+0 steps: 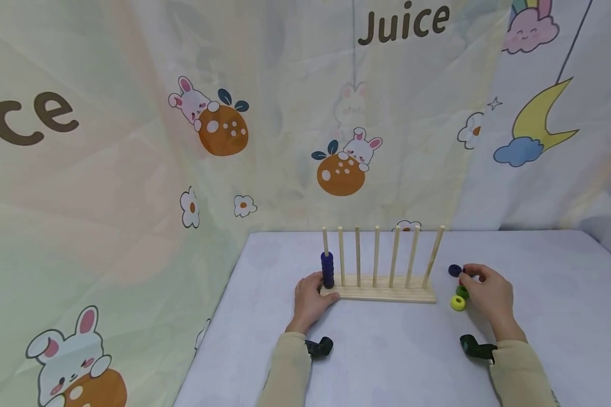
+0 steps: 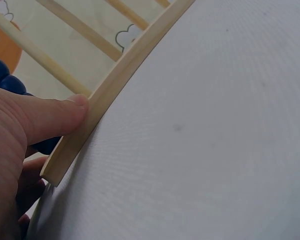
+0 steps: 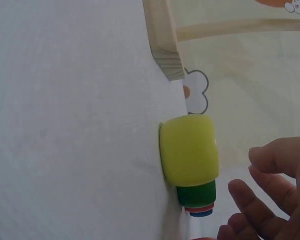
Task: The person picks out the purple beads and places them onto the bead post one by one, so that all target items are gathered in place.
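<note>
A wooden peg rack (image 1: 387, 293) with a row of upright pegs stands on the table, and several dark blue beads (image 1: 327, 270) are stacked on its leftmost peg. My left hand (image 1: 310, 299) grips the rack's left end, with the thumb (image 2: 72, 114) pressed on the base. To the rack's right, my right hand (image 1: 490, 292) hovers over loose beads, its fingers loosely bent. No bead shows between them in the right wrist view. Near those fingers lie a yellow bead (image 1: 457, 303), a green bead (image 1: 462, 291), a blue bead (image 1: 455, 270) and a mostly hidden red bead (image 3: 200, 206).
A white cloth covers the table (image 1: 387, 350). Behind it hangs a printed curtain (image 1: 285, 113) with rabbits, oranges and flowers. Black wrist devices sit by the left sleeve (image 1: 290, 367) and the right sleeve (image 1: 519, 373).
</note>
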The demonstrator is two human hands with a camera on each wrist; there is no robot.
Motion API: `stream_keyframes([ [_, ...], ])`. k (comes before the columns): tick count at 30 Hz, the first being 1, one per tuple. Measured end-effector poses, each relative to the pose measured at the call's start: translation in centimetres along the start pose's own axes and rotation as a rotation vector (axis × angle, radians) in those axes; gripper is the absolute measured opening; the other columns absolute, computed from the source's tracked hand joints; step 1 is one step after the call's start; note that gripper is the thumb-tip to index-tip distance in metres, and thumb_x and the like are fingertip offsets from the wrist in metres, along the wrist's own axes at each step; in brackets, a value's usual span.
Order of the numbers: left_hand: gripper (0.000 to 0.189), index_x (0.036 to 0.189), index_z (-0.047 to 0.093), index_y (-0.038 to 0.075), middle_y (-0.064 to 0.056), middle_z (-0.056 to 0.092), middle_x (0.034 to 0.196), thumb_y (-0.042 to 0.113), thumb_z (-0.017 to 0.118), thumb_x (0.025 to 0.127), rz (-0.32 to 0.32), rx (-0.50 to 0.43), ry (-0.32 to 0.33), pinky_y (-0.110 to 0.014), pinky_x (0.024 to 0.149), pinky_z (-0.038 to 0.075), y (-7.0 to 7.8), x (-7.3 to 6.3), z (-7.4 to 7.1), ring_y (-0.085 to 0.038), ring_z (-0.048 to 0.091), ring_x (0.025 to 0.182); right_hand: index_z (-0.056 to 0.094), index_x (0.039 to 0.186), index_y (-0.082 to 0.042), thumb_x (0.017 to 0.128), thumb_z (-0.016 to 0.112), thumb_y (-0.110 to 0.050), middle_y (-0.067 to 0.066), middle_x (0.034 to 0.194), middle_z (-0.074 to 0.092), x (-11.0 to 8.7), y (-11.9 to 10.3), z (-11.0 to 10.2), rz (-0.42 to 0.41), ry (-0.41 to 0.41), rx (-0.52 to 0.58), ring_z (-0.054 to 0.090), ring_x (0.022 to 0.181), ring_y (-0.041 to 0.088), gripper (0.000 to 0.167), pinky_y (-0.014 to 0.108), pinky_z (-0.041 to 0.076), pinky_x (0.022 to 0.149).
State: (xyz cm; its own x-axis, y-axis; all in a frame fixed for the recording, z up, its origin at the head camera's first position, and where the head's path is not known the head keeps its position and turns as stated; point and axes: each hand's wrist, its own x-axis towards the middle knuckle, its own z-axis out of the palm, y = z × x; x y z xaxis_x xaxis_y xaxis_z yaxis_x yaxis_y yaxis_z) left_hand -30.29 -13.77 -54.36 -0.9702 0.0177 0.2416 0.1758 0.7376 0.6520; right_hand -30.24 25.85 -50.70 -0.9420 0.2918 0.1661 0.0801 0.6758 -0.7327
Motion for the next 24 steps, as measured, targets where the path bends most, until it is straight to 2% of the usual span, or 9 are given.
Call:
stream_keyframes([
  [13,0.057,0.129,0.062,0.011,-0.006,0.061,0.133,0.033,0.080,0.080,-0.006,-0.007,-0.005,-0.046,0.118,0.019,0.2,0.0,0.2,-0.024,0.048,0.130,0.054,0.132,0.004,0.094,0.060,-0.024,0.031,0.130,0.053,0.5,-0.2,0.4,0.009,-0.025,-0.038,0.049,0.111,0.045,0.048,0.057,0.044,0.085],
  [21,0.059,0.131,0.060,0.009,-0.008,0.060,0.134,0.033,0.080,0.080,-0.014,0.001,0.001,-0.046,0.118,0.019,0.1,0.0,0.1,-0.025,0.048,0.130,0.043,0.143,0.001,0.095,0.061,-0.027,0.036,0.140,0.041,1.2,0.0,1.2,-0.006,-0.108,-0.082,0.039,0.125,0.055,0.059,0.068,0.038,0.097],
  [24,0.059,0.131,0.061,0.009,-0.008,0.061,0.133,0.033,0.079,0.080,-0.009,0.005,0.004,-0.047,0.118,0.020,0.2,0.0,0.0,-0.025,0.049,0.130,0.041,0.145,0.001,0.095,0.061,-0.027,0.037,0.141,0.039,1.4,0.1,1.5,-0.001,-0.116,-0.093,0.036,0.126,0.057,0.060,0.069,0.037,0.097],
])
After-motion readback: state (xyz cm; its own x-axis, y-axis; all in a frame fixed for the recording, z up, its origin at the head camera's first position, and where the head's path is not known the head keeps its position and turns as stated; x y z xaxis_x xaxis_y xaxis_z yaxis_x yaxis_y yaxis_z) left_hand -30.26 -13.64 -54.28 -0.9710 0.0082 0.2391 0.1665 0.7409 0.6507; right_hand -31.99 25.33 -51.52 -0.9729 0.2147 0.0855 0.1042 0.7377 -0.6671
